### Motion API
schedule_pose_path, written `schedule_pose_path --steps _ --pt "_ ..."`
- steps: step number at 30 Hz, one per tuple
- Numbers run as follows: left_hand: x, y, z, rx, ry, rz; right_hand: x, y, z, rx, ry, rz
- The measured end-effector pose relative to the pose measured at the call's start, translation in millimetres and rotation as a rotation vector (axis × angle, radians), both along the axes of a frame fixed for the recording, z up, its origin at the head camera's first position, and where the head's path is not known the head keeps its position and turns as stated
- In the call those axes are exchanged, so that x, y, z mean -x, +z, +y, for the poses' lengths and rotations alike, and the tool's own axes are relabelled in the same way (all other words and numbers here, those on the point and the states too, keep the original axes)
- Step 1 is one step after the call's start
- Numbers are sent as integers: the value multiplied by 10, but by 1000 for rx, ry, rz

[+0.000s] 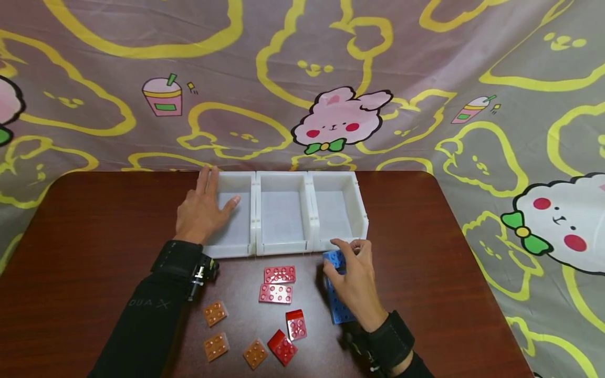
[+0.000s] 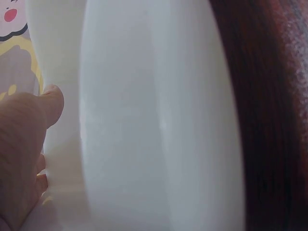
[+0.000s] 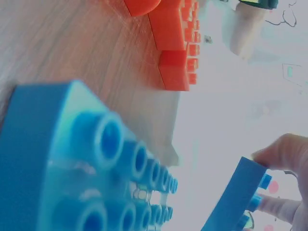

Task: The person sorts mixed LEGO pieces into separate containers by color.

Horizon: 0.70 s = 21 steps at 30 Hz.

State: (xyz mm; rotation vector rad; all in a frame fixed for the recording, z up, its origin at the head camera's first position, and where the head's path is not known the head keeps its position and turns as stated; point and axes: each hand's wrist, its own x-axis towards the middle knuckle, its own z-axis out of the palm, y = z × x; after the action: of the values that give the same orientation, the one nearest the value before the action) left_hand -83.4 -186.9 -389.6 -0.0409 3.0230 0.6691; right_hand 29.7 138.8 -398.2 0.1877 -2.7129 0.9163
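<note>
My right hand (image 1: 354, 275) pinches a blue building brick (image 3: 236, 195) between thumb and fingers; in the head view this brick (image 1: 334, 258) is close to the front wall of the right white bin (image 1: 337, 245). Beneath that hand lies a long blue building brick (image 1: 338, 303), partly hidden by it and large in the right wrist view. At the left white bin (image 1: 229, 252), my left hand (image 1: 200, 212) lies over the left wall, fingers extended toward the back and thumb spread over the inside. The left wrist view is mostly filled by white bin wall (image 2: 125, 115).
The middle white bin (image 1: 283, 247) stands between the other two. In front are two long red bricks (image 1: 280, 274), two red bricks with a rounded end (image 1: 296, 325), and three square orange bricks (image 1: 216, 346). Behind the brown table (image 1: 406, 210) hangs a patterned cloth (image 1: 246, 79).
</note>
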Motion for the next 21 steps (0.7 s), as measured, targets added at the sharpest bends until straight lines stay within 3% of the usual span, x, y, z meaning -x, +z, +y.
schedule_pose_path --steps 3,6,10,17,21 --pt "1 4 2 -1 -4 8 -21 -8 58 -11 19 70" --pt "6 -2 -5 -3 -7 14 -28 -29 101 -26 15 81" --pt "9 -15 -16 -6 -10 15 -28 -57 118 -77 -5 62" --pt "-1 -14 -18 1 -11 24 -18 -75 -24 -201 -117 -53" --pt "-5 -13 -4 3 -11 37 -18 -130 -111 -251 -127 -29"
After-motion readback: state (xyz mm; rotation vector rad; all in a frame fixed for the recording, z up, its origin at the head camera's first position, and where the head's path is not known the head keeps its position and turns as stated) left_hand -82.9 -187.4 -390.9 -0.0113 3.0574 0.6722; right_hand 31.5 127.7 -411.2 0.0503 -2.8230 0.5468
